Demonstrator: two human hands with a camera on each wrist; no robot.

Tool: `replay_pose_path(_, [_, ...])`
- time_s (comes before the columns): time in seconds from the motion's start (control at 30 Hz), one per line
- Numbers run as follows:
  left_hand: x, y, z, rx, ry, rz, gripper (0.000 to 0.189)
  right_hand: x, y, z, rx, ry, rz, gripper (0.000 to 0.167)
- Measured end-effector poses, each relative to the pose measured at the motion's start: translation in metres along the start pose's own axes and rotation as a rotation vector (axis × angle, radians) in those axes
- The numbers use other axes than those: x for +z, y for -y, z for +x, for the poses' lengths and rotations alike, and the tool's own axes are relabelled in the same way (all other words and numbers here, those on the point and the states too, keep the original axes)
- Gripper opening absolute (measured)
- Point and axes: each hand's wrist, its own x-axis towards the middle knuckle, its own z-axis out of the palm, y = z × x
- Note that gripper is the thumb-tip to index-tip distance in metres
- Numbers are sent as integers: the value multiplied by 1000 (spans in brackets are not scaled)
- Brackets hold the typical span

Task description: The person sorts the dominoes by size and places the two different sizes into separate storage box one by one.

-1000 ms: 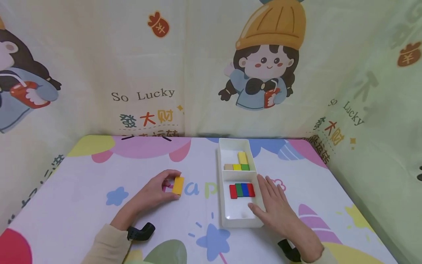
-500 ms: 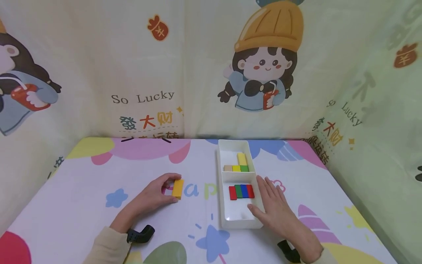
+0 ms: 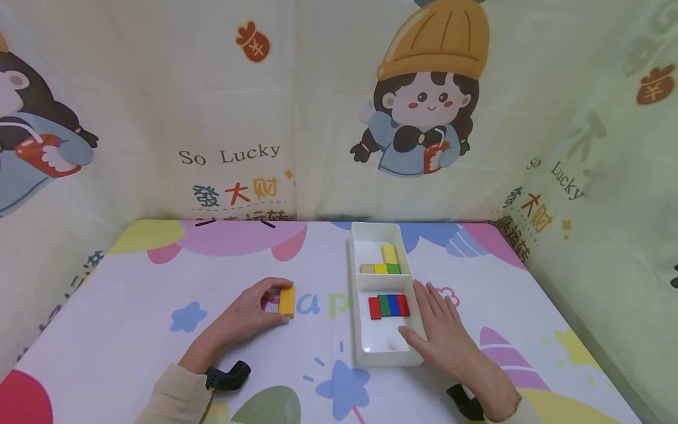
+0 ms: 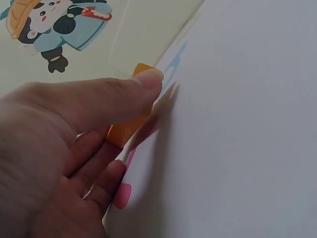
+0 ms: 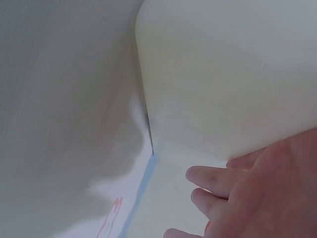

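Between thumb and fingers, my left hand (image 3: 248, 313) pinches an orange-yellow block (image 3: 286, 301), to the left of the white box. The left wrist view shows the same block (image 4: 130, 130) partly covered by the thumb, with its shadow on the tabletop. My right hand (image 3: 444, 335) lies along the right wall of the white two-compartment box (image 3: 389, 358), its fingers straight and its thumb over the near compartment. In that near compartment a row of red, green, blue and red blocks (image 3: 389, 306) sits side by side.
The box's far compartment holds a tan block (image 3: 367, 268), a small yellow block (image 3: 380, 268), a green block (image 3: 394, 268) and a longer pale-yellow block (image 3: 389, 254). A patterned cloth covers the table (image 3: 132, 300). Printed curtains stand behind it and at the sides.
The orange-yellow block has turned slightly more upright in my left hand, which stays nearly in place. My right hand and the box keep their positions, apart from a small camera shift.
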Motion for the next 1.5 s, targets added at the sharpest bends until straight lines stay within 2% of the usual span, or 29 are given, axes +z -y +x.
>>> replay_pose_path(0.2, [-2, -5, 5, 33, -4, -36, 68, -3, -2, -1, 3, -11, 3, 97])
replay_pose_path(0.47, [-2, -8, 6, 20, -2, -77, 69, 1, -2, -1, -1, -1, 24, 97])
replay_pose_path(0.63, [-4, -13, 11, 72, 0, -104, 67, 2, -1, 0, 5, -2, 22, 98])
replay_pose_path(0.8, [-8, -25, 19, 105, 18, -145, 63, 3, -2, -1, 9, 0, 26, 99])
replay_pose_path(0.93, [-11, -37, 25, 115, 19, -134, 63, 3, -1, -1, 3, -2, 28, 99])
replay_pose_path(1.37, [-14, -65, 49, 233, 42, -140, 63, 5, 2, -2, -3, -19, 7, 98])
replay_pose_path(1.5, [-12, -74, 56, 242, 51, -128, 62, 3, 3, -2, -10, -32, -15, 97])
